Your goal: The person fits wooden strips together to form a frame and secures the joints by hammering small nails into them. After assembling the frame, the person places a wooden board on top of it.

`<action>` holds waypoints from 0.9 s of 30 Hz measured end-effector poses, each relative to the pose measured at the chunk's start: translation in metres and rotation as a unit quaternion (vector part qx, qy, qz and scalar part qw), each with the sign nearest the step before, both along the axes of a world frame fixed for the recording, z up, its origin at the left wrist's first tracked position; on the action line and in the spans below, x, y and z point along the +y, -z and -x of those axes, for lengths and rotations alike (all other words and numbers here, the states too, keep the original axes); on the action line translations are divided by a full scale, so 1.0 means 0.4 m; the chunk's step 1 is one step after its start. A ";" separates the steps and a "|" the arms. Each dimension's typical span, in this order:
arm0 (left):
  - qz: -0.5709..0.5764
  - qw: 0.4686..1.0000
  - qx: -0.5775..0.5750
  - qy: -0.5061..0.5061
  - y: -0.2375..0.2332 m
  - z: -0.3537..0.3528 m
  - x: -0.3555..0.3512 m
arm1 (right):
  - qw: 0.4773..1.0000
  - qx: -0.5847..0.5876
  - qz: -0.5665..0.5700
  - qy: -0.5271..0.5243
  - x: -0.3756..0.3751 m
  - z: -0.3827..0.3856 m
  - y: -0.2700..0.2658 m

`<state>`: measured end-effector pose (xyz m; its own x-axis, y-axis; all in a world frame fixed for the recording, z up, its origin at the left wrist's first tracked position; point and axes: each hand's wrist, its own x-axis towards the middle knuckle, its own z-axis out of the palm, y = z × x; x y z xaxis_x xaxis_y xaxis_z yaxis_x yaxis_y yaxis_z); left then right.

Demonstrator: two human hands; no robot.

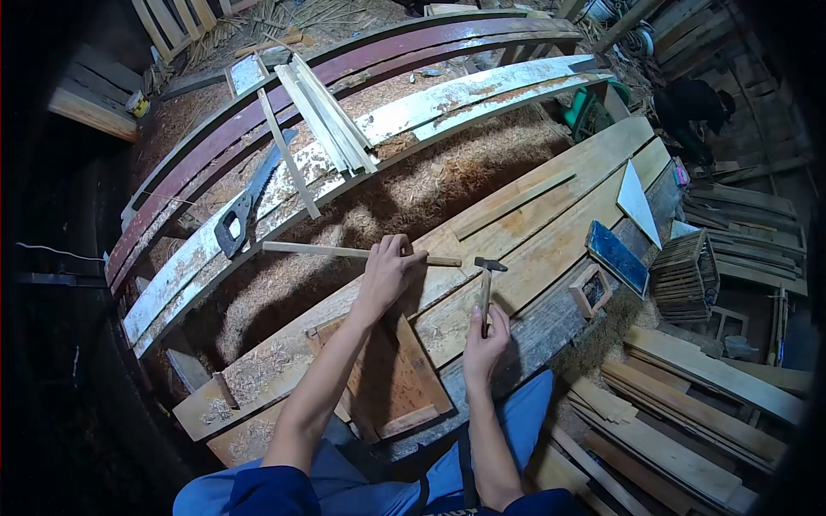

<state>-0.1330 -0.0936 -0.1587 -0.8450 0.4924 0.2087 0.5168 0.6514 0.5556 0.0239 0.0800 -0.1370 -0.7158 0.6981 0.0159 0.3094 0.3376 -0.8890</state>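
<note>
My right hand is wrapped round the handle of a small hammer, its dark metal head pointing away from me over the wooden workbench. In my left hand is a thin wooden strip, gripped near its right end. The strip's long left part reaches past the bench edge toward a handsaw. Below my left hand, a brown wooden board lies on the bench. Another thin strip rests farther up the planks.
Several pale strips lie across a white-painted plank. On the bench's right side are a blue block, a white triangular piece and a small wooden box. Stacked boards fill the lower right. A person crouches at the far right.
</note>
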 end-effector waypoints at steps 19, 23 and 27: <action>-0.002 0.992 -0.103 -0.073 0.056 0.027 0.093 | 0.999 -0.004 0.032 -0.001 -0.001 0.001 0.027; 0.052 0.998 -0.004 -0.047 0.089 0.004 0.125 | 1.000 -0.001 0.016 -0.018 0.005 0.006 0.027; 0.101 0.994 0.021 -0.031 0.092 -0.011 0.158 | 0.981 -0.098 0.163 0.026 0.027 0.048 -0.005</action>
<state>-0.1286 -0.0304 -0.1956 -0.8680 0.4747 0.1460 0.4916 0.7792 0.3889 0.0046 0.0908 -0.1349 -0.6458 0.6789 -0.3493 0.4948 0.0238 -0.8687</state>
